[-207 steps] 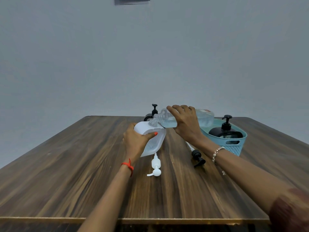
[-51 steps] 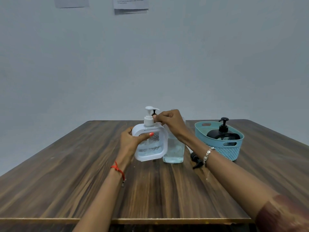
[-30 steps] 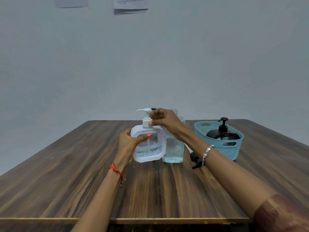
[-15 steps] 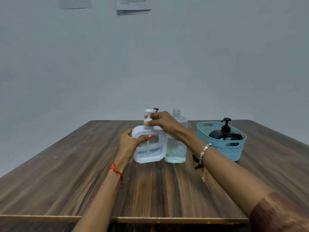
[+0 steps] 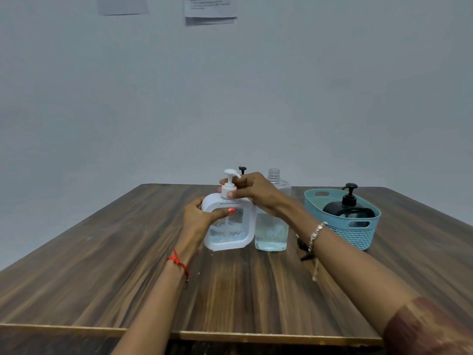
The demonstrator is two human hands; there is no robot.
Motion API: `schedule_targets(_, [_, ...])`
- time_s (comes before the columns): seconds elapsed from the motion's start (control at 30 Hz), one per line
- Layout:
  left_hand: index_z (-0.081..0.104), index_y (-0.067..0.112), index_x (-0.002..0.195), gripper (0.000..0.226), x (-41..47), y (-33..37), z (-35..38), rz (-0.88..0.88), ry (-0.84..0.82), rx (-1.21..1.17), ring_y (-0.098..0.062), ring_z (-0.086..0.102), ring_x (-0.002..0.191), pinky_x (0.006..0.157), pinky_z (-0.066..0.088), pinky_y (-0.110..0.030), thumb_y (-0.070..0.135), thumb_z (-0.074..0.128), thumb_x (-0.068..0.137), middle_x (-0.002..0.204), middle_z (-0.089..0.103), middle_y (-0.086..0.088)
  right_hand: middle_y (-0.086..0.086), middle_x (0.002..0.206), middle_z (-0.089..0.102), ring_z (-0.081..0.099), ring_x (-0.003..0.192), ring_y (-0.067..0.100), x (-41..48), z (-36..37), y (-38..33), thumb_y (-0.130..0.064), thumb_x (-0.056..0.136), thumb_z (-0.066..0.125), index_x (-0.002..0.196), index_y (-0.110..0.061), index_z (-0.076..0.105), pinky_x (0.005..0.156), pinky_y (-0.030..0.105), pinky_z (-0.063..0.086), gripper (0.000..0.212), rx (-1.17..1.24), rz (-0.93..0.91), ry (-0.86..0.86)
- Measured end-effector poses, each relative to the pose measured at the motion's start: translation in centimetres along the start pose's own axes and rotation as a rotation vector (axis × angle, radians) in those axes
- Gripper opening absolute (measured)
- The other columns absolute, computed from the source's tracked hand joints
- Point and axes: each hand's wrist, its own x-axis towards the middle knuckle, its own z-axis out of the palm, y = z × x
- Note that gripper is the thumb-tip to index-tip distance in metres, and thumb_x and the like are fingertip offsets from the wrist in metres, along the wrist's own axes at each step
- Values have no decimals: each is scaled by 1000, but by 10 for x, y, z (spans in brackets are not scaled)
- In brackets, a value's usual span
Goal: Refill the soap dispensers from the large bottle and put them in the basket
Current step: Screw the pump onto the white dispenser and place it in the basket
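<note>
A white square soap dispenser (image 5: 236, 231), part full of clear liquid, stands upright on the wooden table (image 5: 107, 265). My left hand (image 5: 202, 217) grips its left side, thumb across the front. My right hand (image 5: 252, 190) pinches the collar of its white pump head (image 5: 229, 184). Just right of it stands the large clear bottle (image 5: 271, 226), uncapped, holding pale liquid low down. At the right, a teal basket (image 5: 358, 234) holds a black dispenser (image 5: 349, 206).
A black pump top (image 5: 242, 170) shows behind the white dispenser; its body is hidden. A loose black pump (image 5: 304, 248) lies on the table, mostly hidden under my right forearm. Papers (image 5: 210, 8) hang on the wall.
The large bottle went from pouring into the white dispenser to standing upright. The white pump left the table and sits in the dispenser; over the last second my right hand has turned its spout round.
</note>
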Motion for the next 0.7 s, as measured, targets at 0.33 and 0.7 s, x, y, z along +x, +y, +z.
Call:
schedule_targets(0.33, [58,19,89,35,-6,3,3,8,3,-12,-12,62,70,52,48,-16,13,82,64,81,63,3,-3,58,51,47,55,11,-3,22,-3,-31,68,81,56,-16,52,55,22,35,36,-244,-5,291])
schedule_targets(0.7, [53,26,80,35,-9,6,4,17,44,-13,-9,60,68,47,47,-12,14,83,64,79,61,7,-2,57,57,54,55,12,-4,26,-7,-27,62,85,50,-20,56,55,24,42,32,-227,76,390])
